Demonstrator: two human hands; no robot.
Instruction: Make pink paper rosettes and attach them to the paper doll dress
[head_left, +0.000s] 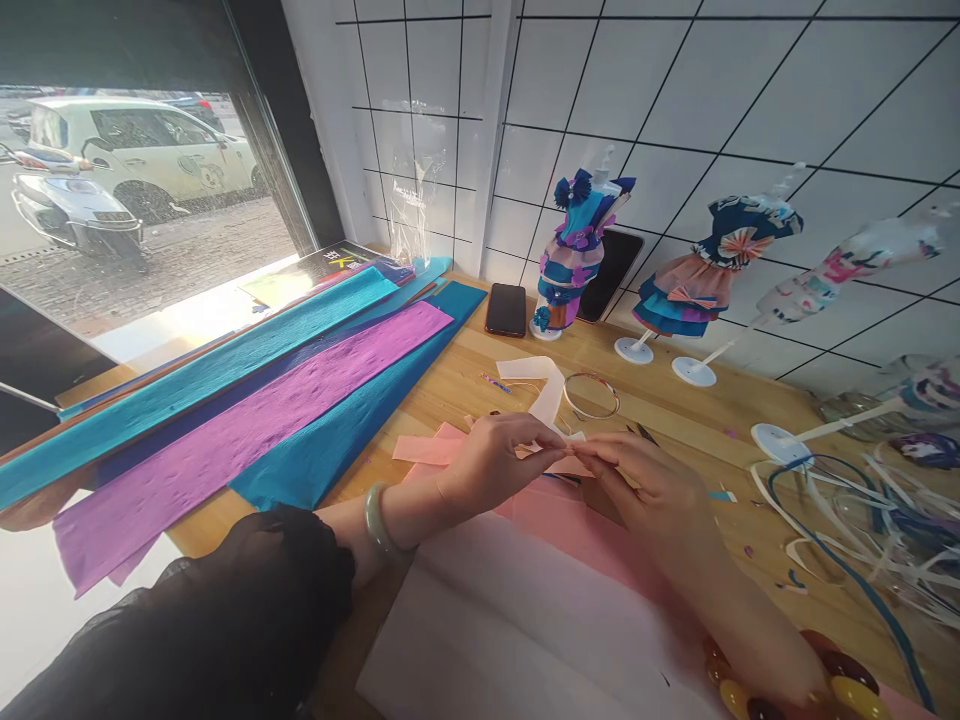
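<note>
Above the table's middle my left hand (491,460) and my right hand (656,490) meet fingertip to fingertip. Both pinch a small piece of pink crepe paper (570,449), mostly covered by the fingers. Under them lie pink crepe paper sheets (551,510) and strips, with a large white sheet (510,610) nearer me. A white strip (551,385) lies bent just beyond my fingers, beside a thin ring-shaped hoop (592,396). Close to my right hand a dark pointed tool (643,433) is partly hidden, its kind unclear.
Long blue (195,375) and purple crepe paper (255,440) lengths stretch along the left. Small dress forms (574,260) in paper dresses stand by the tiled wall, near a phone (506,310). Tangled strips and cords (885,520) lie at right. A window (150,180) is at upper left.
</note>
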